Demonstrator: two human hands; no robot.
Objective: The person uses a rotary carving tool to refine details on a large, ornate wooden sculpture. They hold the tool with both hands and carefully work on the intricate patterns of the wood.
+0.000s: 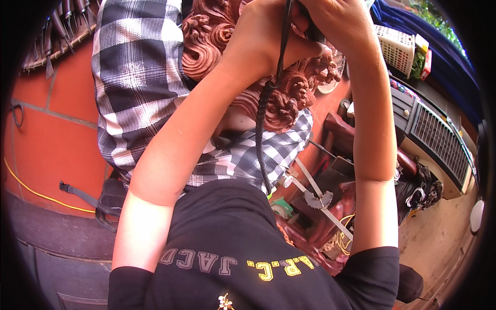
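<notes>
A reddish-brown carved wood piece (206, 36) with curled scrollwork lies on a black-and-white checked cloth (134, 77) in my lap. My left hand (258, 41) rests on the carving and touches the black cord. My right hand (330, 18) at the top edge is closed on a dark power tool (312, 33), mostly hidden by the fingers. The tool's black cord (262, 134), sheathed in a flexible sleeve, hangs down between my forearms toward my black shirt.
A basket of chisels (57, 26) sits top left on the red tiled floor (51, 134). A yellow wire (31, 188) crosses it. A white crate (397, 46), a grilled box (439, 139), dark wooden parts and metal rulers (318, 194) lie on the right.
</notes>
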